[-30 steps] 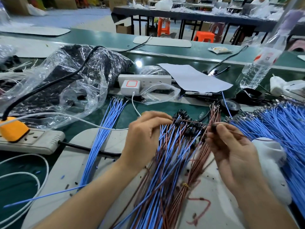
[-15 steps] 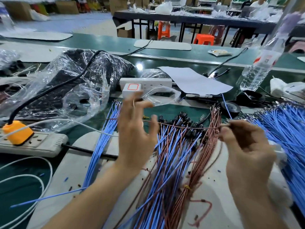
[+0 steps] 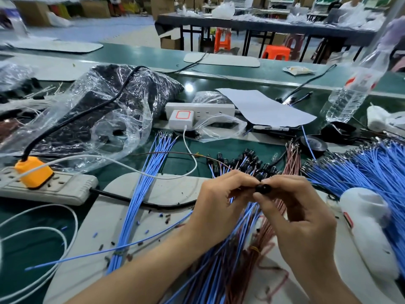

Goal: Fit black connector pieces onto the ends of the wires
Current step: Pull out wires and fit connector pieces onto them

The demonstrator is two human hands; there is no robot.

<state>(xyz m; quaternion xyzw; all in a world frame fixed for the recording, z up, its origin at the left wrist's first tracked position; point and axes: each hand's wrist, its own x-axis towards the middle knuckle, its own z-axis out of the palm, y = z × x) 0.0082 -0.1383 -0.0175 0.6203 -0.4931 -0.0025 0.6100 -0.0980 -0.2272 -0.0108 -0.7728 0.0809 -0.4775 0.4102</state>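
My left hand and my right hand meet over a pile of blue and brown wires whose far ends carry black connectors. Between the fingertips of both hands sits one black connector piece; both hands pinch it. A single brown wire arcs from the hands away to the left. A bundle of bare blue wires lies left of the hands, and a large heap of blue wires lies to the right.
A clear bag of black parts sits at the back left. Nearby are a power strip with an orange plug, a white charger, a paper sheet, a water bottle, a tape roll and a white tool.
My left hand, raised with spread fingers half a second ago, has come back right and closed on the connector piece. My right hand moved left, meeting it. The brown wire now trails left.
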